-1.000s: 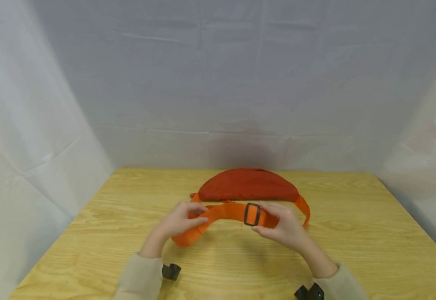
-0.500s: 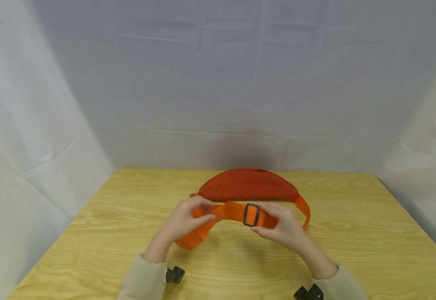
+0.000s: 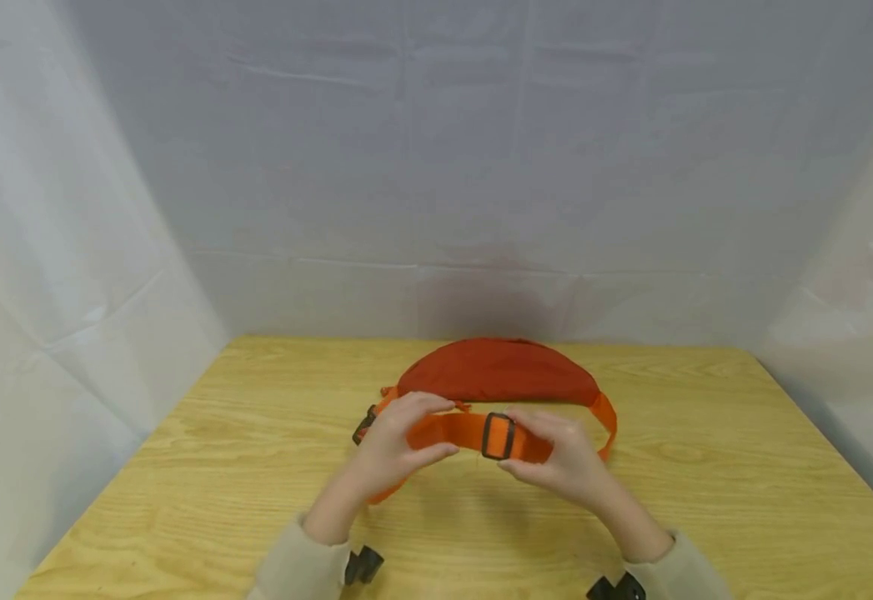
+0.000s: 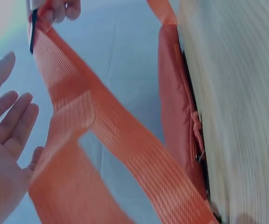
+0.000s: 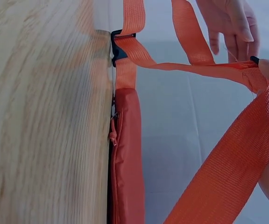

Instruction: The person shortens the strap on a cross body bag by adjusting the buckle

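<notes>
A red-orange waist pack point(image 3: 499, 372) lies at the back of the table, its orange webbing strap point(image 3: 457, 431) looped forward. With thumb and fingertips my right hand point(image 3: 567, 460) pinches the strap at a black slider buckle point(image 3: 498, 436), holding that stretch raised. My left hand point(image 3: 391, 454) is beside the strap's left part, thumb and fingers spread apart. The left wrist view shows its fingers point(image 4: 17, 123) extended and not closed on the webbing. A black side-release buckle point(image 5: 119, 49) joins strap and pack on the left side, partly behind my left hand in the head view.
The wooden table point(image 3: 271, 417) ends in front of a pale hanging sheet point(image 3: 436, 167), with more sheeting on both sides. Black wrist-camera mounts point(image 3: 363, 565) sit at both sleeves. A cord zipper pull point(image 5: 113, 133) hangs on the pack.
My left hand has moved right along the strap, towards the slider, and its fingers have spread wider. The black side buckle has come into sight. The right hand has shifted slightly left and down.
</notes>
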`<state>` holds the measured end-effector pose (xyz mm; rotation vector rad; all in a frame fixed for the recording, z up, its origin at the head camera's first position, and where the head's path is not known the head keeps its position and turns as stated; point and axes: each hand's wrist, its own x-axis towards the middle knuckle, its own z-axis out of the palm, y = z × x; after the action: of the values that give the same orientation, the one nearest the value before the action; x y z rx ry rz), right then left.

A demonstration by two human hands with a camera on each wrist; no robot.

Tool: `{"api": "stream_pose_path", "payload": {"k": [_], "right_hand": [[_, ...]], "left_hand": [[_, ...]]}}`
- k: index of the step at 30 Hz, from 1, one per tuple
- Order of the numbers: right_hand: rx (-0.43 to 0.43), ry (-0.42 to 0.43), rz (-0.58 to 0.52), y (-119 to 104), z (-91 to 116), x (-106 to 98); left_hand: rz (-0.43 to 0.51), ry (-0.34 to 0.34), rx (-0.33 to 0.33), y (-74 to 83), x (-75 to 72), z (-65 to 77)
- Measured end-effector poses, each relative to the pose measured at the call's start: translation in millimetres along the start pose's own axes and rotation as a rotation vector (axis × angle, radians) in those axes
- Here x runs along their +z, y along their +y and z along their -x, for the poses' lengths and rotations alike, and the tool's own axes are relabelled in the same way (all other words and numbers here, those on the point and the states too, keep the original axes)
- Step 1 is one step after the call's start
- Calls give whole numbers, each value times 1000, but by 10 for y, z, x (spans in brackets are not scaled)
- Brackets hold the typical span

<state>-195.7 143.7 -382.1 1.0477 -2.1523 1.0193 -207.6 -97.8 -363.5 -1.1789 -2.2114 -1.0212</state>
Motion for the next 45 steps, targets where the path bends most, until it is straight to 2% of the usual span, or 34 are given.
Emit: {"api": "stream_pose_path", "payload": {"k": [9, 17, 22, 28, 33, 39, 45], "right_hand": [[-53, -37, -26, -43, -13, 17], [-101, -61, -81, -78, -16, 49], [-104, -76, -95, -106, -21, 54], [-76, -97, -92, -100, -17, 52], [8, -136, -98, -94, -17, 36], [134, -129, -143, -66, -22, 10], [178, -120, -238, -39, -24, -5]], "left_hand": [[-24, -51, 59, 94, 107, -14], [-56, -144, 35, 131, 180, 13], [-38, -159, 31, 137, 189, 17], [-25, -133, 71, 134, 201, 9], [-44, -92, 76, 147, 197, 14], [-46, -14, 61, 138, 208, 25], [-45, 32, 94, 119, 213, 18]]}}
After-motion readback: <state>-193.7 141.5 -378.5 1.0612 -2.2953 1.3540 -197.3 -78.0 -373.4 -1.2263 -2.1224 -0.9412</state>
